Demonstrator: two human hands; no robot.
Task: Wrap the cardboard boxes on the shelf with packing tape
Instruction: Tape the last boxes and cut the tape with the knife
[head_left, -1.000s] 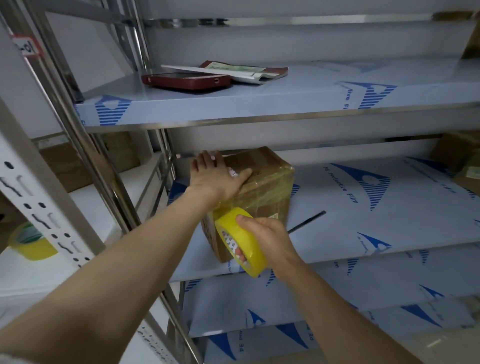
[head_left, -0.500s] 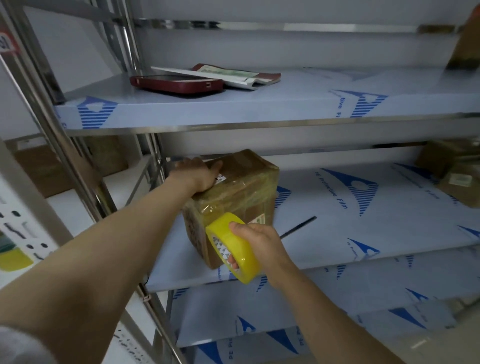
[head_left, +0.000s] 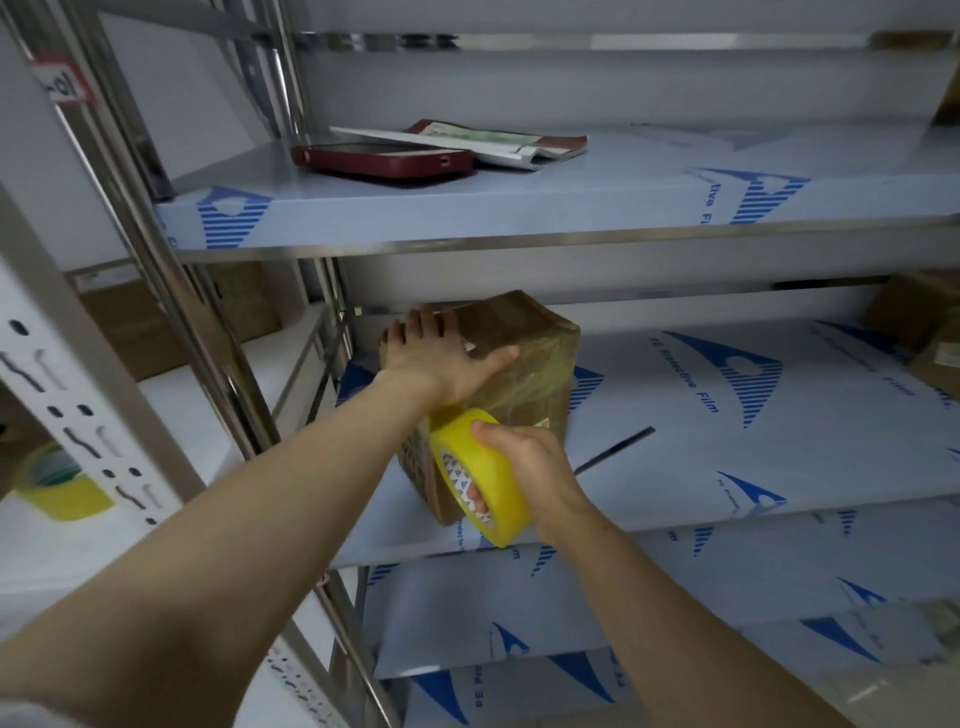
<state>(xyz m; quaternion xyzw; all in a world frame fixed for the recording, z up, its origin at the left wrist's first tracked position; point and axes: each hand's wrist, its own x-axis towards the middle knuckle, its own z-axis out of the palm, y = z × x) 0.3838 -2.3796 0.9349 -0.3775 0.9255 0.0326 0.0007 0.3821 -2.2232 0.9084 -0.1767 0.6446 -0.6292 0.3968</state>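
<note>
Head view: the left hand (head_left: 441, 358) lies flat, fingers spread, on top of the cardboard box (head_left: 524, 358) on the middle shelf (head_left: 727, 467). The right hand (head_left: 524, 462) grips the yellow tape roll (head_left: 483, 475) against the box's front, fingers hooked through its core.

It looked like a stockroom or packing area: steel racking (head_left: 179, 296), shelf boards (head_left: 675, 467) wrapped in blue-printed protective film, cardboard boxes (head_left: 906, 306) stored about, and a yellow tape roll (head_left: 65, 491) nearby.
</note>
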